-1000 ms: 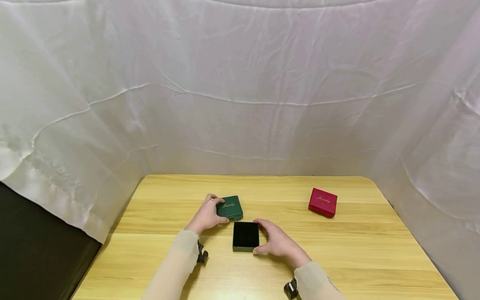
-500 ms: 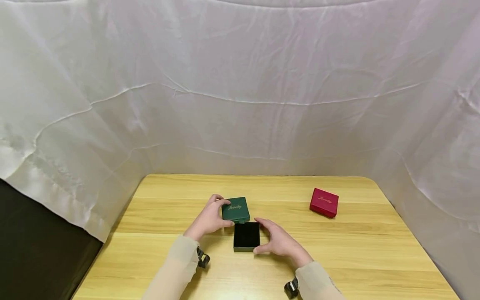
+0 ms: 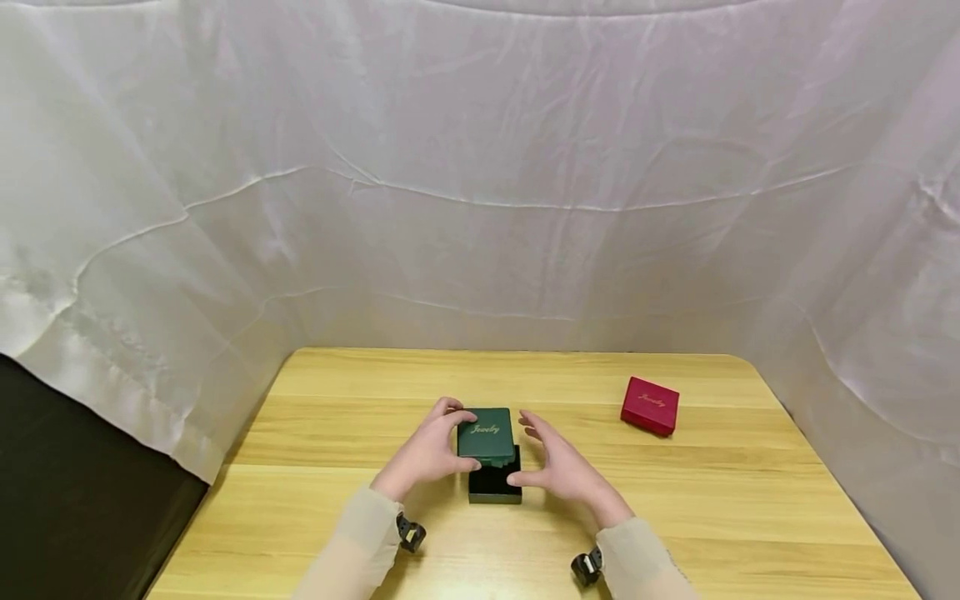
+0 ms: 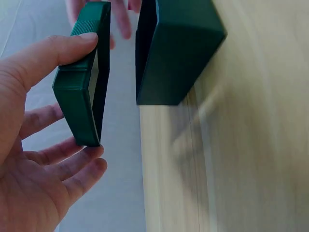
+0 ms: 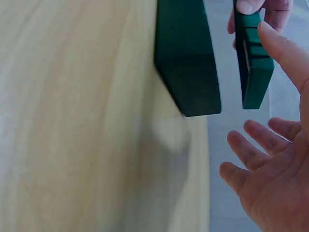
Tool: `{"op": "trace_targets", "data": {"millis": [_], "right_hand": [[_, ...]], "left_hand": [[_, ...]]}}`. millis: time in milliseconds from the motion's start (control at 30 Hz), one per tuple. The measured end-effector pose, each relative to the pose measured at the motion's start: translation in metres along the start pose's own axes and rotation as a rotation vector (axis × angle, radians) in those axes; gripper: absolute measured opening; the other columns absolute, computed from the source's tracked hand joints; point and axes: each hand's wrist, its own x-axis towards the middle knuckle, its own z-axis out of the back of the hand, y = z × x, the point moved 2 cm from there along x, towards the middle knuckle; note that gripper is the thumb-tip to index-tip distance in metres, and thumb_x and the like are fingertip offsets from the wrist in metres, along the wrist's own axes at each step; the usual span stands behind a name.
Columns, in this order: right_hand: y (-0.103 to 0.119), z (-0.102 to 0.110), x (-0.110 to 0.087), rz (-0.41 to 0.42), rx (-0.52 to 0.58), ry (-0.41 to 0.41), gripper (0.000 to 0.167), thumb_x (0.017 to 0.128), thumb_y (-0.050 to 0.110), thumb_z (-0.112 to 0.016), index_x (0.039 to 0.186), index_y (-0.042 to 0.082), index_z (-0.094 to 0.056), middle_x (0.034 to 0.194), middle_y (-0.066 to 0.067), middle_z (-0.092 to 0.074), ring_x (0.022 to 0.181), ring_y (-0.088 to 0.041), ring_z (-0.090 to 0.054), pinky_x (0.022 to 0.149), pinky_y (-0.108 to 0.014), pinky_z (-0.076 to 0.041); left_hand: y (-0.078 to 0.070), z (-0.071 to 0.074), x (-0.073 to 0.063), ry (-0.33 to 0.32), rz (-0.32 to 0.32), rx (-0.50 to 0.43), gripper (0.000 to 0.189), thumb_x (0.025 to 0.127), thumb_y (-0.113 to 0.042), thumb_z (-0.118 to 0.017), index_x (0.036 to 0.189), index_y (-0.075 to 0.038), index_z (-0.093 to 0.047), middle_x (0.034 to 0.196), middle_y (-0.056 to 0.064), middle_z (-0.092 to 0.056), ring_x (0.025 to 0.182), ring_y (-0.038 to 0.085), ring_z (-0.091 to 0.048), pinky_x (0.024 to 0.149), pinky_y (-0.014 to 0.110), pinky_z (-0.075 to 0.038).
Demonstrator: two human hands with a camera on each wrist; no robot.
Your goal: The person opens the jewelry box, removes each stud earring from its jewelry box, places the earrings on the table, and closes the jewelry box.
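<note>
My left hand grips a square green box lid with gold "Jewelry" lettering, thumb on its near edge and fingers at its far left. The lid is held over the back part of a dark green box base with a black inside, which sits on the table. In the left wrist view a gap shows between the lid and the base. My right hand is beside them on the right, fingers spread. In the right wrist view its thumb overlaps the lid's edge.
A closed red jewelry box stands at the back right of the wooden table. Pale curtains surround the table's back and sides. A black camera is strapped to each wrist.
My left hand has brought the lid right and toward me, from behind the base to over it. My right hand has left the base's right side and lifted toward the lid.
</note>
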Motion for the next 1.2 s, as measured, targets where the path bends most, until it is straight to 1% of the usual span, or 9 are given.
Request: {"op": "trace_targets", "data": {"millis": [167, 333, 433, 500, 667, 767, 900, 1067, 1200], "right_hand": [[0.006, 0.003, 0.001, 0.022, -0.024, -0.004, 0.106, 0.075, 0.025, -0.087, 0.157, 0.013, -0.021, 0.156, -0.013, -0.029, 0.137, -0.037, -0.036, 0.107, -0.058, -0.032], [0.008, 0.005, 0.002, 0.034, -0.042, 0.01, 0.106, 0.074, 0.031, -0.088, 0.157, 0.015, -0.023, 0.157, -0.013, -0.026, 0.137, -0.037, -0.036, 0.107, -0.057, -0.032], [0.007, 0.006, 0.001, 0.053, -0.045, 0.019, 0.104, 0.074, 0.035, -0.087, 0.155, 0.011, -0.027, 0.156, -0.015, -0.03, 0.136, -0.037, -0.037, 0.108, -0.057, -0.031], [0.007, 0.006, 0.001, 0.066, -0.039, 0.028, 0.102, 0.074, 0.034, -0.087, 0.154, 0.007, -0.03, 0.155, -0.016, -0.032, 0.136, -0.037, -0.037, 0.108, -0.057, -0.031], [0.008, 0.007, 0.001, 0.088, -0.008, 0.046, 0.094, 0.073, 0.023, -0.088, 0.149, 0.001, -0.036, 0.151, -0.019, -0.036, 0.135, -0.038, -0.038, 0.109, -0.052, -0.031], [0.01, 0.007, 0.001, 0.103, 0.003, 0.046, 0.089, 0.073, 0.019, -0.088, 0.145, -0.002, -0.04, 0.148, -0.019, -0.039, 0.133, -0.037, -0.041, 0.108, -0.051, -0.033], [0.011, 0.006, 0.001, 0.114, -0.007, 0.031, 0.085, 0.071, 0.018, -0.09, 0.141, 0.0, -0.046, 0.145, -0.016, -0.042, 0.13, -0.035, -0.044, 0.106, -0.051, -0.037], [0.01, 0.006, 0.0, 0.119, -0.034, 0.013, 0.082, 0.07, 0.018, -0.09, 0.14, 0.004, -0.049, 0.144, -0.014, -0.043, 0.128, -0.035, -0.046, 0.105, -0.052, -0.038], [0.009, 0.005, -0.001, 0.114, -0.065, 0.006, 0.082, 0.069, 0.02, -0.09, 0.139, 0.005, -0.051, 0.143, -0.012, -0.045, 0.128, -0.034, -0.046, 0.104, -0.053, -0.038]], "left_hand": [[-0.007, -0.004, -0.003, 0.016, -0.024, 0.021, 0.067, 0.072, -0.028, -0.088, 0.13, -0.006, -0.06, 0.136, 0.012, -0.041, 0.116, 0.029, -0.05, 0.096, 0.046, -0.046], [-0.012, -0.007, -0.006, 0.034, -0.042, 0.017, 0.066, 0.073, -0.029, -0.087, 0.13, -0.007, -0.06, 0.137, 0.011, -0.041, 0.114, 0.028, -0.052, 0.095, 0.045, -0.047], [-0.014, -0.009, -0.008, 0.04, -0.038, 0.02, 0.067, 0.074, -0.031, -0.086, 0.13, -0.008, -0.06, 0.138, 0.01, -0.041, 0.115, 0.026, -0.052, 0.095, 0.044, -0.047], [-0.014, -0.009, -0.009, 0.039, -0.038, 0.022, 0.067, 0.073, -0.032, -0.086, 0.13, -0.009, -0.06, 0.138, 0.012, -0.041, 0.115, 0.026, -0.052, 0.095, 0.044, -0.047], [-0.016, -0.009, -0.012, 0.032, -0.045, 0.004, 0.068, 0.073, -0.03, -0.087, 0.131, -0.007, -0.059, 0.137, 0.015, -0.042, 0.115, 0.028, -0.051, 0.095, 0.046, -0.046], [-0.015, -0.009, -0.014, 0.044, -0.039, -0.002, 0.07, 0.073, -0.031, -0.087, 0.133, -0.01, -0.058, 0.14, 0.015, -0.04, 0.118, 0.029, -0.05, 0.096, 0.047, -0.046], [-0.012, -0.008, -0.017, 0.08, -0.043, 0.004, 0.073, 0.073, -0.032, -0.087, 0.137, -0.014, -0.056, 0.144, 0.014, -0.039, 0.124, 0.031, -0.047, 0.098, 0.049, -0.044], [-0.007, -0.008, -0.018, 0.111, -0.071, -0.021, 0.074, 0.073, -0.027, -0.087, 0.138, -0.013, -0.055, 0.145, 0.012, -0.04, 0.128, 0.03, -0.044, 0.101, 0.05, -0.042], [-0.004, -0.009, -0.019, 0.128, -0.068, -0.031, 0.074, 0.074, -0.028, -0.086, 0.139, -0.013, -0.054, 0.146, 0.014, -0.04, 0.128, 0.03, -0.044, 0.102, 0.051, -0.041]]}}
